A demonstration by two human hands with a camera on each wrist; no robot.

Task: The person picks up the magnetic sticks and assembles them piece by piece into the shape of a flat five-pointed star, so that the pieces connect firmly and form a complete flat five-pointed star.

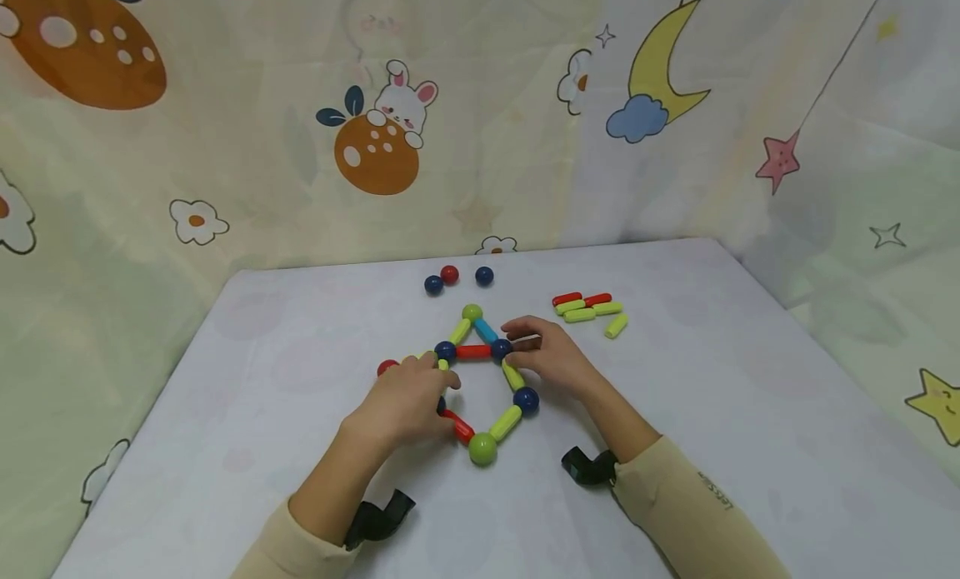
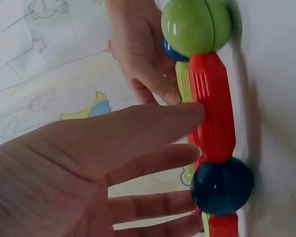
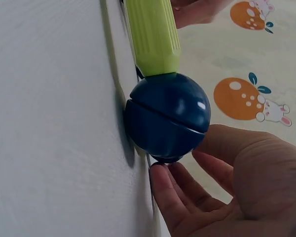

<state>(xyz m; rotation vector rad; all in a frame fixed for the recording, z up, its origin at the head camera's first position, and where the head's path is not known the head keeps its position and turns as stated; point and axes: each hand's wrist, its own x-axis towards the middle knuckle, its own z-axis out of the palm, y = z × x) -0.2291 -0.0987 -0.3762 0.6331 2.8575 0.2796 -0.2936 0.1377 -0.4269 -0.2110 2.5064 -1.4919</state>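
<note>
On the table lies a magnetic ball-and-rod figure, a triangle joined to a larger ring. My left hand (image 1: 401, 404) covers the ring's left side, its fairly straight fingers touching the pieces. Its thumb rests on a red rod (image 2: 214, 108) between a green ball (image 2: 192, 27) and a dark blue ball (image 2: 222, 186). At the upper right corner, thumb and fingers of my right hand (image 1: 551, 358) pinch a dark blue ball (image 1: 502, 349). A nearer dark blue ball (image 3: 167, 113) partly hides that grip in the right wrist view. A red ball (image 1: 387, 367) shows beyond my left hand.
Behind the figure sit two loose dark blue balls (image 1: 484, 276) and a red ball (image 1: 449, 274). Several loose rods (image 1: 580, 315), red and yellow-green, lie to the right. A patterned cloth (image 1: 495, 146) hangs behind the white table (image 1: 300, 329).
</note>
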